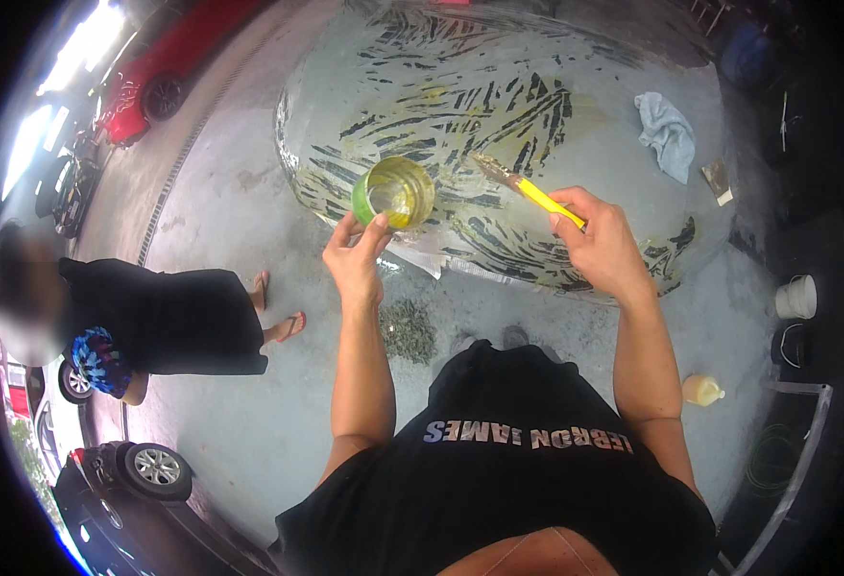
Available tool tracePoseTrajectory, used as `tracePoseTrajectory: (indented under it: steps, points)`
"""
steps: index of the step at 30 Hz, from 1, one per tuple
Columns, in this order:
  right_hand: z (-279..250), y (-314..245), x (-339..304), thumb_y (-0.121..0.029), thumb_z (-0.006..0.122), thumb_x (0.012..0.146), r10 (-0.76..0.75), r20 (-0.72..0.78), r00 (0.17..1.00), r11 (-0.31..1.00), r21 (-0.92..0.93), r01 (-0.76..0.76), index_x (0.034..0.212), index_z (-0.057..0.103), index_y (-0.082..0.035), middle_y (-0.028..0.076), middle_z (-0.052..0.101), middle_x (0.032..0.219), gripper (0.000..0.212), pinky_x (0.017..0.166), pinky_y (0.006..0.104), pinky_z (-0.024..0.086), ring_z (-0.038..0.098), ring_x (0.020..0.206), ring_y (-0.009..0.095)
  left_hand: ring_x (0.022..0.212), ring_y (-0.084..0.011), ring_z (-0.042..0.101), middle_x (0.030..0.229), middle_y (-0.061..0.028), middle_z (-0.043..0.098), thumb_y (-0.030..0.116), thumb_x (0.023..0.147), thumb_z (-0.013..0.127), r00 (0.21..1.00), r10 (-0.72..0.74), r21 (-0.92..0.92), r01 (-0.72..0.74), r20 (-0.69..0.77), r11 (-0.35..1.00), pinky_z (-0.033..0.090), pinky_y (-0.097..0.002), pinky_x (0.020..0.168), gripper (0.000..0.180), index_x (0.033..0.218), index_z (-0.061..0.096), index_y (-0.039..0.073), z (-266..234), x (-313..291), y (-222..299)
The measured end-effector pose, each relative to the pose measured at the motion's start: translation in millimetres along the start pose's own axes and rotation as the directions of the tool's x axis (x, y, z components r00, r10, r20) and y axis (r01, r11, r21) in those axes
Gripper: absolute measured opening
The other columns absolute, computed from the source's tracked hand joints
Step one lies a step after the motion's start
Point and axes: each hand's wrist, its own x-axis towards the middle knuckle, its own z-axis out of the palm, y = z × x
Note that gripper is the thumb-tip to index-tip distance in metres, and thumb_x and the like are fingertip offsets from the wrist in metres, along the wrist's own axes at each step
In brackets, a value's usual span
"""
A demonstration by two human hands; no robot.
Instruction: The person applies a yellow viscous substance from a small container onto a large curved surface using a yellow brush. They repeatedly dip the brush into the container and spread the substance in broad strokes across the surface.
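Left hand (353, 257) grip closed on green cup (395, 192); right hand (602, 242) grip closed on yellow-handled brush (528, 188), bristles just right of cup, over patterned panel (499, 106).

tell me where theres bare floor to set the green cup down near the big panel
Bare concrete lies left of the big panel, between it and the floor drain strip. Another free patch is right of the person, between the yellow bottle and the panel's edge. It is crowded under the left hand holding the green cup: a debris pile lies there.
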Motion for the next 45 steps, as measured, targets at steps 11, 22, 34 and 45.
tracePoseTrajectory:
  steps: [11,22,34,45]
  points:
    - [-5.2,-14.5,2.3,-0.014,0.067,0.095,-0.059,-0.011,0.998,0.996,0.065,0.060,0.112,0.074,0.000,0.013,0.063,0.067,0.023,0.058,0.0386,0.046,0.059,0.058,0.021,0.090,-0.0206,0.072,0.103,-0.0172,0.073,0.023,0.077,0.093,0.915,0.283,0.435,-0.388,0.289,0.812,0.059,-0.0319,0.078,0.068,0.125,0.065,-0.017,56.2,24.0,20.0]
    - [-14.9,-14.3,49.4,-0.010,0.068,0.092,-0.190,0.150,0.970,0.970,-0.123,0.209,0.110,0.076,-0.002,0.010,0.067,0.074,0.021,0.063,0.0372,0.047,0.060,0.066,0.021,0.079,-0.0175,0.065,0.094,-0.0115,0.071,0.027,0.067,0.097,0.771,0.353,0.610,-0.636,0.530,0.472,0.056,-0.0315,0.071,0.073,0.121,0.070,-0.013,90.7,41.5,58.9]
    - [77.9,54.9,64.6,-0.009,0.066,0.097,-0.447,0.076,0.891,0.869,-0.199,0.453,0.118,0.072,-0.004,0.017,0.070,0.097,0.023,0.076,0.0448,0.054,0.068,0.085,0.035,0.087,-0.0248,0.073,0.103,-0.0200,0.072,0.021,0.086,0.088,0.976,0.090,-0.004,-0.093,-0.199,0.996,0.063,-0.0355,0.075,0.061,0.123,0.059,-0.018,24.2,87.3,21.7]
    - [-16.2,57.8,18.0,-0.006,0.062,0.095,-0.184,0.082,0.980,0.936,-0.289,0.200,0.118,0.069,-0.004,0.021,0.072,0.110,0.024,0.084,0.0511,0.054,0.069,0.098,0.043,0.088,-0.0261,0.075,0.105,-0.0179,0.073,0.021,0.090,0.085,0.948,0.008,-0.167,-0.064,-0.319,0.984,0.063,-0.0376,0.080,0.054,0.125,0.061,-0.013,-40.5,28.6,13.7]
